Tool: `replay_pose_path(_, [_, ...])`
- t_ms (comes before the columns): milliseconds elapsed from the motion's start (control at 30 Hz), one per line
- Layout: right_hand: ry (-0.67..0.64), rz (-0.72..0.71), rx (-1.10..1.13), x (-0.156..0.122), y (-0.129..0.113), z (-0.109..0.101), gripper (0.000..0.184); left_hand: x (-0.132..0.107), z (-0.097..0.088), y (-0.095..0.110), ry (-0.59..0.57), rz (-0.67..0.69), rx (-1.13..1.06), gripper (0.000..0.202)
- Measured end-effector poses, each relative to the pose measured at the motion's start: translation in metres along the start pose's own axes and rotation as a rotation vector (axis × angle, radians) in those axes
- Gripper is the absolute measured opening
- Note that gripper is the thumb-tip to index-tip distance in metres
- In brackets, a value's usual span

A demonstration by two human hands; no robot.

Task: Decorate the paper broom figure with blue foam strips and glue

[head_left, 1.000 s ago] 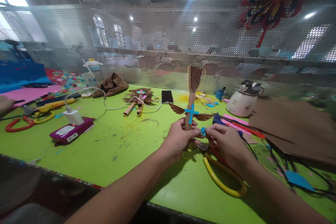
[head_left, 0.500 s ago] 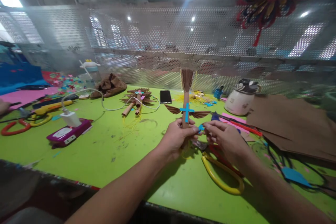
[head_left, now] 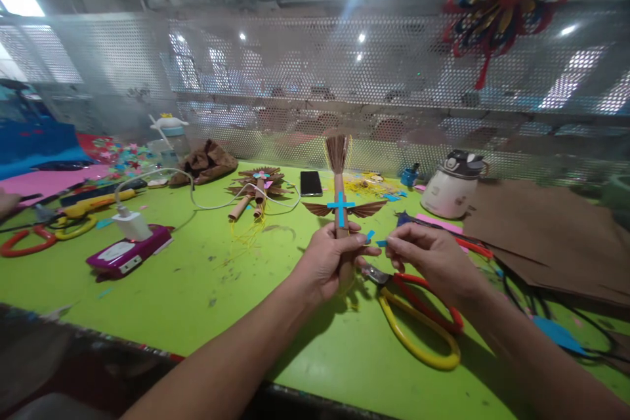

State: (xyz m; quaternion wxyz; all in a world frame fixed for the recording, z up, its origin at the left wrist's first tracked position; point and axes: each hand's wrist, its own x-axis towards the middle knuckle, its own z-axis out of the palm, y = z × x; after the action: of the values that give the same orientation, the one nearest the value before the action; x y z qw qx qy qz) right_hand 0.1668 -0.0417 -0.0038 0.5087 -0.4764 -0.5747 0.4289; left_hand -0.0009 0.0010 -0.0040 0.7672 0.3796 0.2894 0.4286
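A brown paper figure [head_left: 338, 184] with a rolled body, pleated side wings, a fanned top and a blue paper cross [head_left: 340, 205] stands upright in my left hand [head_left: 329, 256], whose fingers wrap its lower end. A small blue paper piece [head_left: 370, 236] shows at the left thumb tip. My right hand [head_left: 428, 252] pinches another blue paper strip [head_left: 382, 243] just to the right of it, with a gap between the two. Below the hands, scissors [head_left: 418, 315] with one yellow and one red handle lie on the green table [head_left: 305, 361].
Several finished-looking brown paper figures [head_left: 260, 185] lie left of a phone [head_left: 311, 184]. A purple power strip [head_left: 128, 252] with a white charger [head_left: 132, 222] and cable sits at left. Brown paper sheets [head_left: 551, 230] and a pale jug [head_left: 449, 187] are at right. A perforated screen [head_left: 295, 72] stands behind.
My right hand has drawn slightly away from the left, and the blue paper between them now shows as two separate pieces. The paper figure has shifted a little left and down.
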Motion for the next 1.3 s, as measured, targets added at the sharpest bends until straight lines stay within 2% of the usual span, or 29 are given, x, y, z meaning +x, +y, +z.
replay_pose_path(133, [0.052,-0.02,0.049,0.001,0.002,-0.003,0.019,0.0,0.001,-0.001,0.068,0.085,0.126,0.027])
replay_pose_path(300, [0.267,-0.131,-0.018,0.003,0.003,-0.002,0.015,0.0,0.003,-0.01,0.112,0.054,0.176,0.028])
replay_pose_path(433, [0.445,-0.231,-0.008,0.006,0.005,0.001,0.012,0.001,0.006,-0.023,0.085,0.064,0.169,0.03])
replay_pose_path(633, [0.538,-0.246,-0.059,0.009,0.009,0.011,0.012,-0.002,0.01,-0.029,0.072,0.054,0.176,0.034])
replay_pose_path(833, [0.48,-0.315,-0.189,0.011,0.0,0.017,0.013,-0.006,0.013,-0.025,0.07,0.039,0.164,0.032])
replay_pose_path(1000, [0.28,-0.386,-0.413,0.016,-0.018,0.007,0.013,-0.008,0.012,-0.022,0.051,0.027,0.179,0.028])
replay_pose_path(1100, [0.182,-0.367,-0.479,0.02,-0.028,0.0,0.015,-0.008,0.011,-0.022,0.01,0.024,0.19,0.028])
replay_pose_path(1300, [0.121,-0.378,-0.561,0.021,-0.042,-0.009,0.015,-0.007,0.007,-0.025,-0.057,0.026,0.208,0.031])
